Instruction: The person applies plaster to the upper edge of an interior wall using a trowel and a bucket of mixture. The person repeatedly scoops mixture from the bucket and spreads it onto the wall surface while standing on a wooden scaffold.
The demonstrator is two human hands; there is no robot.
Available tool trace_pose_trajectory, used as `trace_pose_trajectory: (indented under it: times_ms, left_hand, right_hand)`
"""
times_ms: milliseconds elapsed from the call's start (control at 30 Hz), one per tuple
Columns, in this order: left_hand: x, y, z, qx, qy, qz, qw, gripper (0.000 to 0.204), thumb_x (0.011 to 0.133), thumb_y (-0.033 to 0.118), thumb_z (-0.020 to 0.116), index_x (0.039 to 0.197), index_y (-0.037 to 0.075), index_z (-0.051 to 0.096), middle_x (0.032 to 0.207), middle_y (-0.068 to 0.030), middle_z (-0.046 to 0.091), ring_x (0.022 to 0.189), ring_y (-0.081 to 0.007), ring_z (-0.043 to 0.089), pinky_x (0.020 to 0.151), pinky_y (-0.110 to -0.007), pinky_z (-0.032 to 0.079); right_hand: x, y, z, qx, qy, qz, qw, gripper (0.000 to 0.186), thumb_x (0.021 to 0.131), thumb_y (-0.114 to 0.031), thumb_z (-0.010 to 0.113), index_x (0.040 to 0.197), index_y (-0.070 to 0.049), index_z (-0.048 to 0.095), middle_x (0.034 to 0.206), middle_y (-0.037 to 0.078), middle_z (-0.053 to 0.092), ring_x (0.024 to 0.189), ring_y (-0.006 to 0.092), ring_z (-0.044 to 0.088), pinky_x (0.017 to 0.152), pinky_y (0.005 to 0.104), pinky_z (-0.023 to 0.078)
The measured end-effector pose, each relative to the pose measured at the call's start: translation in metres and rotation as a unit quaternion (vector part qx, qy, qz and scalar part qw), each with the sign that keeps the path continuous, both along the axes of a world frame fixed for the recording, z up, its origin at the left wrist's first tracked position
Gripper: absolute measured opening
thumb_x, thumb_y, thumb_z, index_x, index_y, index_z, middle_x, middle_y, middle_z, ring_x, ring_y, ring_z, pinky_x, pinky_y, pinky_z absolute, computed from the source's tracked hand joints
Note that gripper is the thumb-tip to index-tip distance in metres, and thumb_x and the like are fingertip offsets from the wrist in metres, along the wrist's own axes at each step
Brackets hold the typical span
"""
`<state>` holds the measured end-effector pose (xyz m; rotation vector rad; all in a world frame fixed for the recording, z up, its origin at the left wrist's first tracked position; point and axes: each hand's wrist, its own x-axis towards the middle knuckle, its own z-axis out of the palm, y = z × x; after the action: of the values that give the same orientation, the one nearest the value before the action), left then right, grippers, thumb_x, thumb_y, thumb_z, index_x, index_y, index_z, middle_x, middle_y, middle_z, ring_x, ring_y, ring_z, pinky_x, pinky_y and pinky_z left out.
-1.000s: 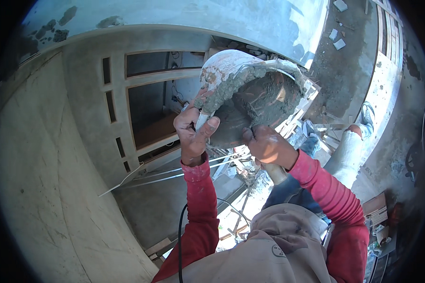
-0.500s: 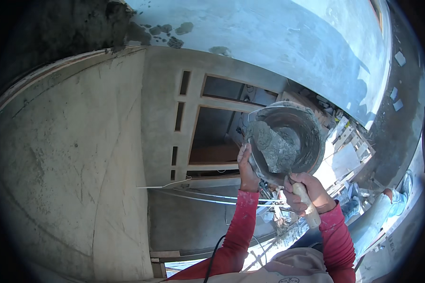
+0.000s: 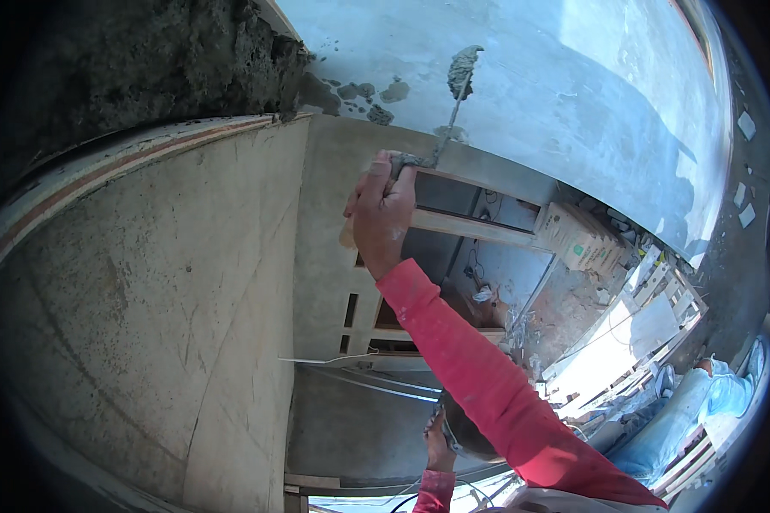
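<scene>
The trowel (image 3: pixel 417 160) is in the right hand (image 3: pixel 378 212), its blade standing out beyond the knuckles, nearly edge-on, across the lower edge of the pale wall (image 3: pixel 539 94). A lump of mortar (image 3: pixel 464 73) clings near the tip. The bucket (image 3: pixel 468 427) is well apart from it, against the left hand (image 3: pixel 438 445), partly hidden by the right sleeve (image 3: pixel 496 385).

0.5 s ago the blade was inside the bucket with 2 hands close together; now the trowel is up and away, the bucket low.

The right arm reaches long and slanting, fingers closed around the handle. The left fingers curl at the bucket's side; their full grip cannot be seen.
</scene>
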<state>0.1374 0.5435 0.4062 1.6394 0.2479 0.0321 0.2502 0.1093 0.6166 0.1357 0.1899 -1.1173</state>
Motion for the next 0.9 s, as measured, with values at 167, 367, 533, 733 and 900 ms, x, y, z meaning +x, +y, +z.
trace_pose_trajectory:
  times_ms: [167,367,533,733,900]
  left_hand:
    - [-0.024,-0.027,0.004,-0.016,0.048,-0.01,0.999,0.015,0.093,0.016,0.063,0.104,0.006,0.066,0.103,-0.0069,0.069,0.095,-0.0222,0.067,0.086,-0.038,0.055]
    - [0.003,-0.093,-0.017,-0.01,0.079,-0.104,0.991,0.037,0.097,0.028,0.06,0.124,0.003,0.061,0.117,-0.0096,0.067,0.107,-0.0226,0.065,0.094,-0.037,0.052]
    - [0.039,-0.18,-0.018,0.042,-0.029,-0.183,0.982,0.017,0.101,0.026,0.059,0.091,0.011,0.063,0.097,0.001,0.066,0.092,-0.0073,0.06,0.079,-0.026,0.049]
    - [0.041,-0.277,0.01,0.218,-0.233,-0.441,0.839,0.028,0.094,0.018,0.07,0.073,0.006,0.056,0.072,0.0074,0.045,0.067,-0.0028,0.032,0.059,-0.021,0.027]
    - [0.01,-0.34,0.036,0.256,-0.391,-0.59,0.658,0.037,0.088,0.014,0.074,0.064,0.003,0.048,0.087,-0.009,0.067,0.098,-0.0197,0.066,0.096,-0.038,0.046]
  right_hand:
    - [-0.079,-0.017,0.003,-0.236,-0.286,0.165,0.914,0.033,0.104,-0.036,0.047,0.1,-0.004,0.048,0.061,0.003,0.047,0.039,0.0107,0.045,0.036,0.0283,0.04]
    - [-0.168,-0.027,-0.145,-0.193,-0.119,0.234,0.945,0.041,0.102,-0.044,0.047,0.091,-0.004,0.05,0.063,0.003,0.049,0.041,0.0099,0.047,0.036,0.0259,0.041]
    - [-0.279,0.011,-0.266,-0.327,0.252,0.483,0.772,0.042,0.102,-0.035,0.049,0.083,0.001,0.056,0.062,0.006,0.053,0.042,0.0127,0.05,0.04,0.0296,0.041]
    - [-0.325,0.001,-0.297,-0.29,0.387,0.61,0.627,0.047,0.099,-0.035,0.051,0.081,0.007,0.055,0.066,0.012,0.059,0.046,0.0177,0.059,0.042,0.0331,0.046]
    - [-0.314,-0.004,-0.321,-0.308,0.413,0.511,0.688,0.046,0.1,-0.042,0.05,0.087,0.002,0.054,0.062,0.005,0.052,0.045,0.0142,0.055,0.042,0.0314,0.045]
